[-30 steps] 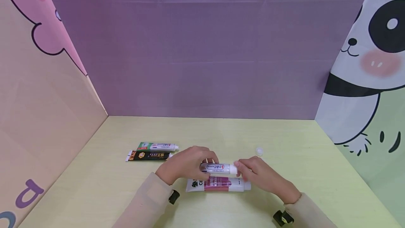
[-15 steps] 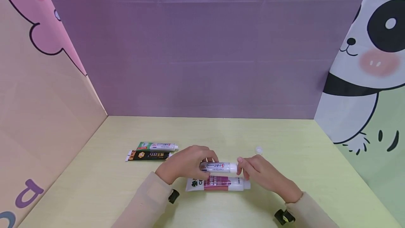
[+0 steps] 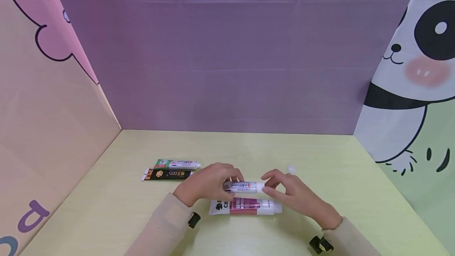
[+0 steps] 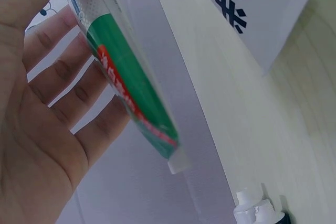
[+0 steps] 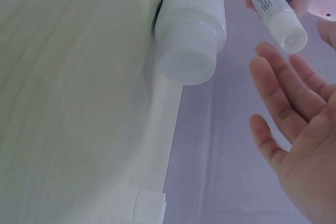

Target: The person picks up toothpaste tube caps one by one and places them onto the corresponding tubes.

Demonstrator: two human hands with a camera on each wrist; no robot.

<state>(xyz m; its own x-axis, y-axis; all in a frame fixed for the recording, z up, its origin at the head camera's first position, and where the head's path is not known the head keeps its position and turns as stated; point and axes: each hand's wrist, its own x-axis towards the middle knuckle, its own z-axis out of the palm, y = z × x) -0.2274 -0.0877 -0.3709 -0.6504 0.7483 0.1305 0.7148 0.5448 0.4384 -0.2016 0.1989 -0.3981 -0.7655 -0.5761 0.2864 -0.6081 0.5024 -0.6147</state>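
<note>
My left hand [image 3: 209, 183] grips a small toothpaste tube [image 3: 241, 187] around its tail half, held just above the table. In the left wrist view the back of this tube [image 4: 128, 72] is green, with a red stripe and a white tail end. Its white cap [image 5: 290, 34] points towards my right hand [image 3: 296, 196]. The right fingers [image 5: 273, 85] are spread close around the cap, and a gap shows between them and it in the right wrist view. Nearer to me a larger pink-and-white tube [image 3: 245, 206] lies flat, its white cap to the right.
To the left, a green-and-white toothpaste tube [image 3: 177, 164] and a black toothpaste tube [image 3: 168, 174] lie side by side. A small translucent white piece [image 3: 291, 169] sits behind my right hand. Printed walls [image 3: 227, 58] enclose the table [image 3: 142, 216].
The right hand pinched the cap a second ago, then drew back from it with curled fingers, and now has its fingers spread around the cap. The left hand keeps its hold almost unmoved.
</note>
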